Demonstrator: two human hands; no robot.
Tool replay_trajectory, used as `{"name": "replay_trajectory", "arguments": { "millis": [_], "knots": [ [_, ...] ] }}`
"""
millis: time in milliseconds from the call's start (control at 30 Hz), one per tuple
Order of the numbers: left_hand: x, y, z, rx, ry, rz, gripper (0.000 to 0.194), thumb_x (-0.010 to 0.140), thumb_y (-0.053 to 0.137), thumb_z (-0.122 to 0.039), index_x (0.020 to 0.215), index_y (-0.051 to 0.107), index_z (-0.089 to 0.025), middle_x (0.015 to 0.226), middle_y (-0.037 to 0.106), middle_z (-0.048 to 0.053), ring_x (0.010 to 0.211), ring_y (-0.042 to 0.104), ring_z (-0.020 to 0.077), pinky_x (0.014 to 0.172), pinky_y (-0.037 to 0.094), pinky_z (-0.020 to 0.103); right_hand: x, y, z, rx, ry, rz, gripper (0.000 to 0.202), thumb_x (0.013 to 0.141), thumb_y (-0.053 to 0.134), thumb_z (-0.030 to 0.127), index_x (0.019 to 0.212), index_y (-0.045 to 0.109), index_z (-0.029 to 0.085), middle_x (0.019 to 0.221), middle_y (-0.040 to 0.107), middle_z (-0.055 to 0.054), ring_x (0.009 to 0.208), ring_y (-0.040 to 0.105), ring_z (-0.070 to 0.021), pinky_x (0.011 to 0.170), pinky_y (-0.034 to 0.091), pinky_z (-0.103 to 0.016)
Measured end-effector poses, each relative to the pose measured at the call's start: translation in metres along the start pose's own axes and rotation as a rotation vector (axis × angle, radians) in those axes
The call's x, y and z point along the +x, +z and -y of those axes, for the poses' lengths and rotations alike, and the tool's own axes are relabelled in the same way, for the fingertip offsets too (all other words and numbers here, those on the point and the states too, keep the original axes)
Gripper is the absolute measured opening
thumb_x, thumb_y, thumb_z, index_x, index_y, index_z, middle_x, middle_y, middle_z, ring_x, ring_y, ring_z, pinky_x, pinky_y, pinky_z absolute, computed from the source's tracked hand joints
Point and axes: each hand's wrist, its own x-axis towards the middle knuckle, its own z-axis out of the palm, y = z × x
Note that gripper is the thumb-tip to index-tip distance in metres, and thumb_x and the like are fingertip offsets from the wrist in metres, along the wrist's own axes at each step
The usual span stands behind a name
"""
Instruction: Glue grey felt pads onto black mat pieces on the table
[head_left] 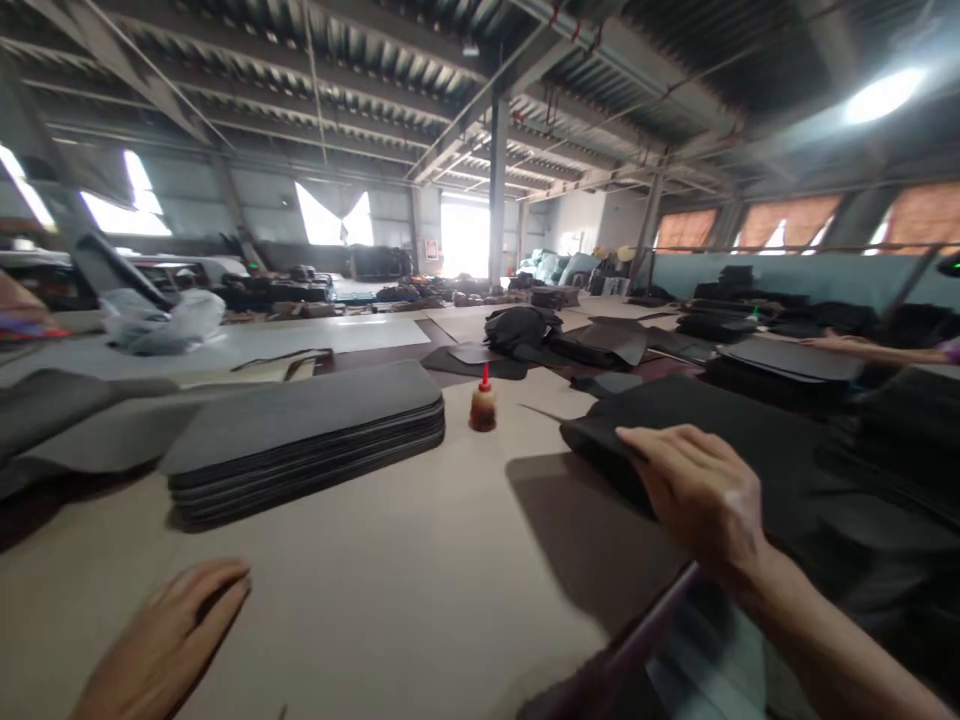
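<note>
My right hand (701, 490) pinches the near left edge of a black sheet of material (720, 430), which is raised a little and casts a shadow on the table. Low on the left, my left hand (169, 640) rests on the pale tabletop (375, 590), fingers slightly curved and a gap beside the thumb, with nothing seen in it. A neat stack of dark grey rounded panels (307, 430) lies just beyond that hand. Between the stack and the black sheet stands a small bottle (484, 408) with brown contents and a red nozzle.
Loose dark sheets (112, 430) spread at the left, near a clear plastic bag (165, 320). Ahead sits a crumpled black bundle (521, 330). At the right, another person's hand (832, 343) reaches over a pile of grey panels (795, 358).
</note>
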Motion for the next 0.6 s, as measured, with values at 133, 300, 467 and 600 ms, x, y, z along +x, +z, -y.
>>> {"name": "replay_trajectory", "arguments": {
  "millis": [133,300,467,600],
  "knots": [
    [-0.01,-0.008,-0.011,-0.326,-0.21,-0.017,0.036,0.077,0.057,-0.062,0.083,0.074,-0.031,0.102,0.075,0.003,0.11,0.063,0.0342,0.111,0.039,0.052,-0.015,0.019,0.118,0.379,-0.179,0.147,0.03,0.1,0.043,0.012,0.124,0.06,0.02,0.107,0.072,-0.006,0.084,0.062,-0.0191,0.075,0.043,-0.035],
    [-0.015,-0.008,-0.012,-0.556,-0.337,-0.147,0.059,0.086,0.046,-0.067,0.112,0.067,-0.018,0.117,0.072,0.013,0.112,0.066,0.0303,0.101,0.048,0.045,-0.034,0.057,0.245,0.687,-0.376,0.343,0.015,0.091,0.062,0.03,0.102,0.06,0.019,0.078,0.065,-0.002,0.069,0.051,-0.0203,0.059,0.034,-0.037],
    [-0.015,-0.009,-0.005,-0.69,-0.382,-0.249,0.072,0.081,0.049,-0.074,0.113,0.064,-0.011,0.11,0.072,0.017,0.101,0.069,0.0268,0.083,0.055,0.036,-0.029,0.074,0.311,0.75,-0.554,0.355,0.016,0.087,0.068,0.027,0.083,0.055,0.018,0.07,0.058,-0.001,0.068,0.047,-0.0184,0.058,0.03,-0.034],
    [-0.015,-0.013,-0.01,-0.757,-0.382,-0.218,0.071,0.077,0.056,-0.074,0.109,0.065,-0.012,0.103,0.073,0.016,0.095,0.071,0.025,0.081,0.056,0.034,-0.031,0.08,0.337,0.823,-0.605,0.366,0.018,0.09,0.066,0.032,0.083,0.054,0.019,0.075,0.061,0.001,0.069,0.049,-0.0176,0.06,0.034,-0.034]
  ]
}}
